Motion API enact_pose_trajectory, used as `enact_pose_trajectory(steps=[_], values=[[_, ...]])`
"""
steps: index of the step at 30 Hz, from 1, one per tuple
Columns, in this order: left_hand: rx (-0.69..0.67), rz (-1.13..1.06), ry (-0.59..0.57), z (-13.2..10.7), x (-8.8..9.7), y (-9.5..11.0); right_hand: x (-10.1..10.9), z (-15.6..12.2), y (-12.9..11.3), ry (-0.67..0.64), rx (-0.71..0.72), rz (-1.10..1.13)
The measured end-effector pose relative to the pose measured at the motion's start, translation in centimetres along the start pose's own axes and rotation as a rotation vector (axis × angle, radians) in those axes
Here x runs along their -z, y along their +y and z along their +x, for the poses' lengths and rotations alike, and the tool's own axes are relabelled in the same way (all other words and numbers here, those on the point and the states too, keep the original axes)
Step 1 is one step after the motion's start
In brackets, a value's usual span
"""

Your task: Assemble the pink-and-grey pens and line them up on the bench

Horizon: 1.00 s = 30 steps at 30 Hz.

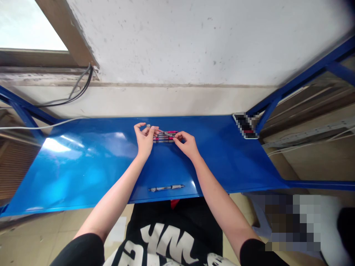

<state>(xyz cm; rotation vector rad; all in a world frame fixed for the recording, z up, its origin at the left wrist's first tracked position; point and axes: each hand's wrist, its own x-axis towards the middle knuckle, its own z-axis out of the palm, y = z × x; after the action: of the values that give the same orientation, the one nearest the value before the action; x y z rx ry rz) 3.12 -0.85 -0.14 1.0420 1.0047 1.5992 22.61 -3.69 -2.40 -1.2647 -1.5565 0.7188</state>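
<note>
On a glossy blue metal shelf (83, 166), my left hand (144, 138) and my right hand (186, 143) pinch the two ends of one slim pen (164, 132), held tilted just above the surface. Right under it lie several pens with pink parts (165, 139), side by side in a small row between my hands. Another pen, silver and white (166, 188), lies alone near the shelf's front edge, closer to me. Both hands have their fingers closed on the held pen.
A white wall rises straight behind the shelf. Blue frame bars (299, 79) slant up at the right and left. Black and white cables (69, 98) hang at the left under a window. A small dark object (246, 125) rests at the shelf's right rear corner.
</note>
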Motion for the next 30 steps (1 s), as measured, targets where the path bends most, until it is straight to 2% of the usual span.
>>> enact_pose_trajectory(steps=[16, 30], values=[[0.023, -0.026, 0.003, -0.02, -0.03, -0.09, 0.01, -0.03, -0.25, 0.011, 0.006, 0.013], [0.025, 0.033, -0.004, 0.09, 0.17, -0.07, 0.14, 0.12, -0.17, 0.026, -0.026, -0.014]])
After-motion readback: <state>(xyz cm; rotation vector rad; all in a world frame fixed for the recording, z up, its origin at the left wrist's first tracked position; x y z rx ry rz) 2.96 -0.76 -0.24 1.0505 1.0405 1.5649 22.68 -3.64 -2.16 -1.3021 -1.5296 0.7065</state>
